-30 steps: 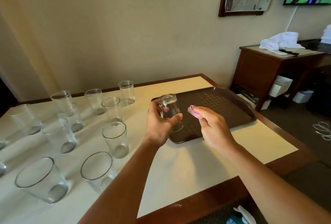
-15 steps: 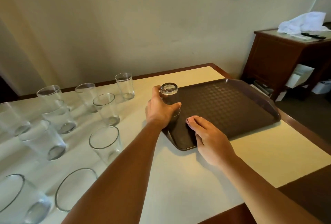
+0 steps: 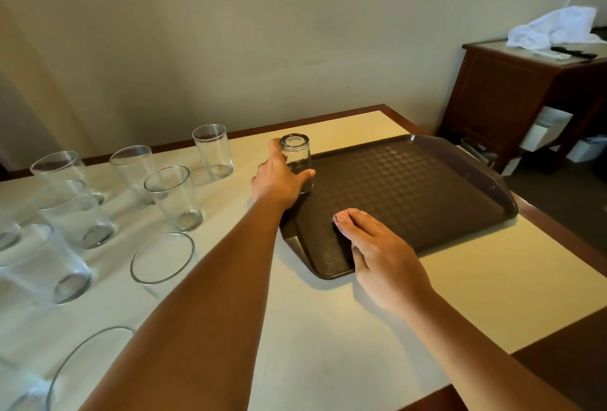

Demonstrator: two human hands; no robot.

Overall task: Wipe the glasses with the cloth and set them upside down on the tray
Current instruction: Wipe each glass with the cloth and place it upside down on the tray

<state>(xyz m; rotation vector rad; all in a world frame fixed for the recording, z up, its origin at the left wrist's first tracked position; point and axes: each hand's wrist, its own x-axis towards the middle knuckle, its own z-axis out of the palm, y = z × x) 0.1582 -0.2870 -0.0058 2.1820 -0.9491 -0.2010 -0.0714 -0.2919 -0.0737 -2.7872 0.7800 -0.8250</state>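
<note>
A clear glass point(image 3: 295, 156) stands upside down at the far left corner of the brown tray point(image 3: 427, 187). My left hand point(image 3: 279, 177) grips its lower part, thumb in front and fingers behind. My right hand point(image 3: 381, 246) lies flat on the tray's near left part, fingers straight, with a small pink cloth point(image 3: 340, 217) showing under the fingertips. Several upright clear glasses point(image 3: 174, 202) stand on the table to the left of the tray.
The cream table point(image 3: 312, 328) has a dark wooden edge. A wooden side cabinet point(image 3: 525, 95) with a white cloth point(image 3: 555, 29) on top stands at the far right. The wall is close behind the table.
My left hand lowered the upside-down glass from the air onto the tray's far left corner. My right hand came down with the cloth onto the tray. The view tilted down.
</note>
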